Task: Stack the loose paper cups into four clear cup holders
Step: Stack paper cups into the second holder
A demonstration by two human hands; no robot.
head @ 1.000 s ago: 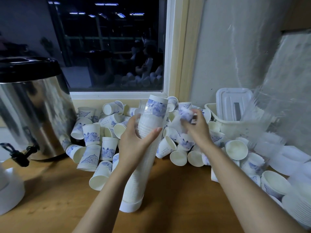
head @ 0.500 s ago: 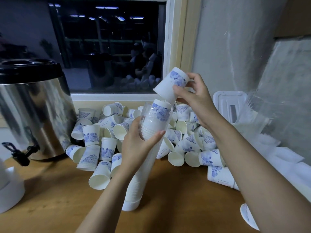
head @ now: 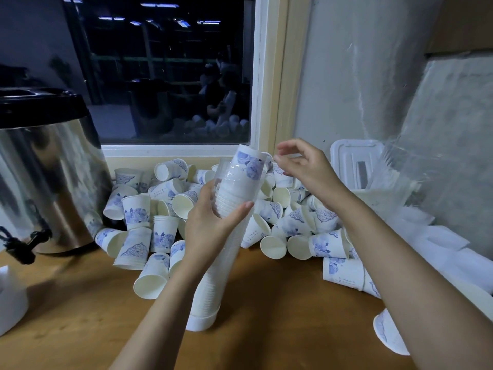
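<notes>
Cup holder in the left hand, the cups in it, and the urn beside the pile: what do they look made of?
Cup holder: clear glossy plastic, it seems; stacked rims show through its wall below the left hand.
Cups: matte white paper with blue print; any lining cannot be told.
Urn: polished metal, likely stainless steel, mirroring the room; lid black, probably plastic.

Of the person we see just two arms, cut off by the bottom edge of the view. The left hand [head: 210,217] and the right hand [head: 306,166] are bare, and so are the wrists behind them. We follow the left forearm [head: 160,303] and the right forearm [head: 400,263] down to the edge and find bare skin all the way. Both arms look slim and smooth. The left thumbnail [head: 249,205] is short and rounded; we cannot judge the other nails.
</notes>
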